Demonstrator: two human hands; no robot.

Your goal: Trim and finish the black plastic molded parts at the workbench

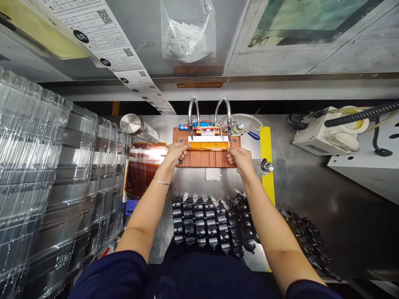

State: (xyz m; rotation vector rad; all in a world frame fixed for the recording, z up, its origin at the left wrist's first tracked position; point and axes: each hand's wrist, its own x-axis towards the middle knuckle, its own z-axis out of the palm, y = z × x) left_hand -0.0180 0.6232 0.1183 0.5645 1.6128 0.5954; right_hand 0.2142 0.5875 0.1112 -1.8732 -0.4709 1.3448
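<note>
My left hand [177, 153] pinches the left end of an amber strip [208, 145] marked with dark dots. At the strip's other end, the fingers of my right hand [238, 157] are closed on its edge. The strip is stretched level between both hands, over a reddish-brown fixture block [204, 160]. Two bent metal gooseneck tubes [225, 109] arch down toward the block, and bright light falls just behind the strip. Whether the strip touches the block, I cannot tell.
Black ridged parts [202, 220] lie in rows near my body. Clear plastic trays [62, 187] are stacked at left, beside amber sheets [141, 174] and a steel-lidded bottle [139, 126]. A white machine [327, 131] stands at right. A label strip [124, 58] hangs at the back.
</note>
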